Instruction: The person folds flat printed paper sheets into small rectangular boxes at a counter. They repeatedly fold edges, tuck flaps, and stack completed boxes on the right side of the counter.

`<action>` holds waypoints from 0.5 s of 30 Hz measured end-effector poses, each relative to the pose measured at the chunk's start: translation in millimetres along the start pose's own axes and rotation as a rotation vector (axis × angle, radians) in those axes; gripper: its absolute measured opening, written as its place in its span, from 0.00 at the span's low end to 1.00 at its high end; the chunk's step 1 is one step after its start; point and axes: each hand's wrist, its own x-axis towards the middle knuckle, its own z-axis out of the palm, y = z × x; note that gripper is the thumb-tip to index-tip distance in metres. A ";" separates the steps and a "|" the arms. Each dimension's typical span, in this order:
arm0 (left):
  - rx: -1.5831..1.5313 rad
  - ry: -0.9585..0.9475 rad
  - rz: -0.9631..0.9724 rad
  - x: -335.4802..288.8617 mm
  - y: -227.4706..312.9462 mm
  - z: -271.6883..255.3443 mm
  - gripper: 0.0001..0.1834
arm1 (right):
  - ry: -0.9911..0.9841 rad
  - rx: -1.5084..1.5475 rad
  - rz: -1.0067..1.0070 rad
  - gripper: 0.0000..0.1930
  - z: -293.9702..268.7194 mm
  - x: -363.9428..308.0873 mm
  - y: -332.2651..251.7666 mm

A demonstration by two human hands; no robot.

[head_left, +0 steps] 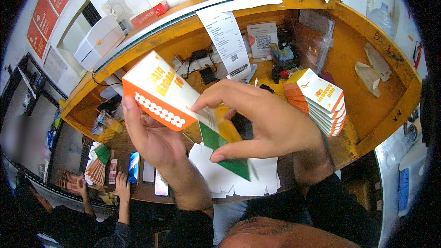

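Up in front of me I hold a paper food box (158,87), white with orange sides and yellow print, tilted. It has green and yellow flaps at its lower right end. My left hand (158,138) supports it from the left and below, fingers along the orange side. My right hand (271,128) pinches its lower end, the index fingertip on the white panel and the thumb on a green flap (229,167). Flat white card blanks (266,179) lie on the table beneath. To the right stands a nested stack of similar boxes (321,96).
At the lower left, a person's hand (122,186) rests beside phones (133,167) and another box stack (97,163). A long printed receipt (227,41) hangs from the wooden counter's ledge (183,16). Cables and small items (197,62) fill the back of the table.
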 end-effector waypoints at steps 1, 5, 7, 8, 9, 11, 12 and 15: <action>-0.039 0.036 -0.002 -2.4 1.3 -0.2 0.27 | -0.007 0.017 0.015 0.41 4.1 1.6 0.4; -0.166 0.144 -0.047 -3.6 0.5 17.6 0.28 | 0.047 -0.042 0.004 0.40 13.2 2.0 3.6; -0.178 0.200 -0.047 -2.0 2.3 21.1 0.29 | 0.096 -0.113 -0.046 0.40 16.4 3.7 1.3; -0.168 0.243 -0.032 -1.1 3.2 23.1 0.29 | 0.113 -0.136 -0.068 0.39 18.9 5.1 -0.6; -0.158 0.285 -0.017 -0.6 4.5 23.9 0.30 | 0.112 -0.164 -0.076 0.38 22.0 5.6 -3.4; -0.186 0.186 -0.037 -0.9 8.0 6.1 0.31 | 0.096 -0.221 -0.079 0.37 30.6 5.3 -9.2; -0.199 0.125 -0.041 -1.7 9.7 0.4 0.30 | 0.079 -0.250 -0.074 0.35 35.6 5.3 -10.8; -0.245 0.087 0.025 -1.2 7.8 -7.5 0.29 | 0.128 -0.407 -0.083 0.30 47.5 5.9 -7.7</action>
